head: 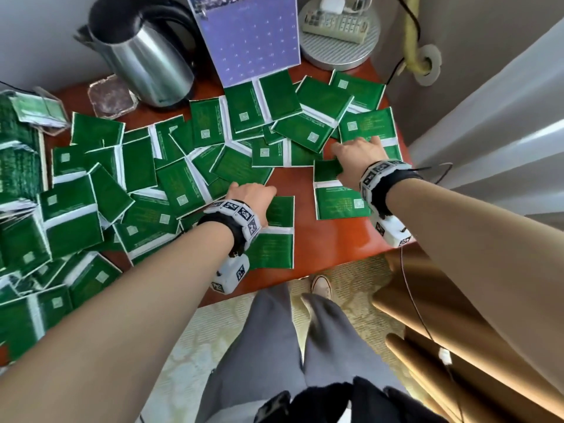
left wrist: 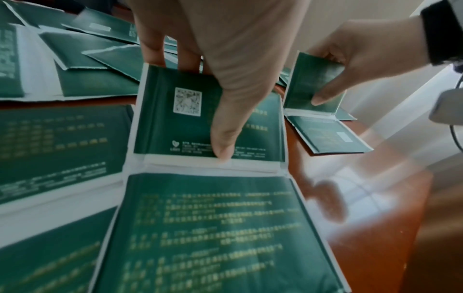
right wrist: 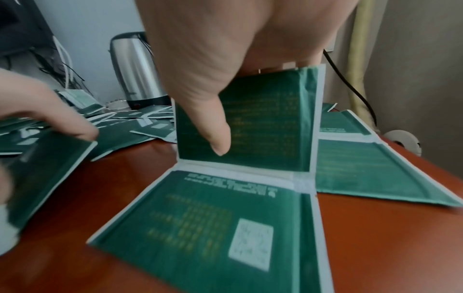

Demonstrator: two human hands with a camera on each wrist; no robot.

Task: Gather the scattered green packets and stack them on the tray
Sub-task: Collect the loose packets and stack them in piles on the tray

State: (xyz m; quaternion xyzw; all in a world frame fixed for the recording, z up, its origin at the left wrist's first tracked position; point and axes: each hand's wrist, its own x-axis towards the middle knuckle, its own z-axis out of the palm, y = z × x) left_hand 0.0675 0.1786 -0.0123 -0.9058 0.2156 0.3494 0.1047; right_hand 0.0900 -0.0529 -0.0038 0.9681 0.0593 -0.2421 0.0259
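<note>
Wrist views: each hand's fingers pinch raised half of folded green packet (lower halves flat): left (left wrist: 190, 111), right (right wrist: 253, 126).

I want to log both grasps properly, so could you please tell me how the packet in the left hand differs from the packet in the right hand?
The left hand's packet shows its QR code on the raised half; the right hand's packet has its QR code on the half lying flat. The left hand's packet borders the scattered heap, while the right hand's packet sits apart near the table's right edge. Both are green, white-edged double packets, each with the far half lifted by thumb and fingers, left hand and right hand.
</note>
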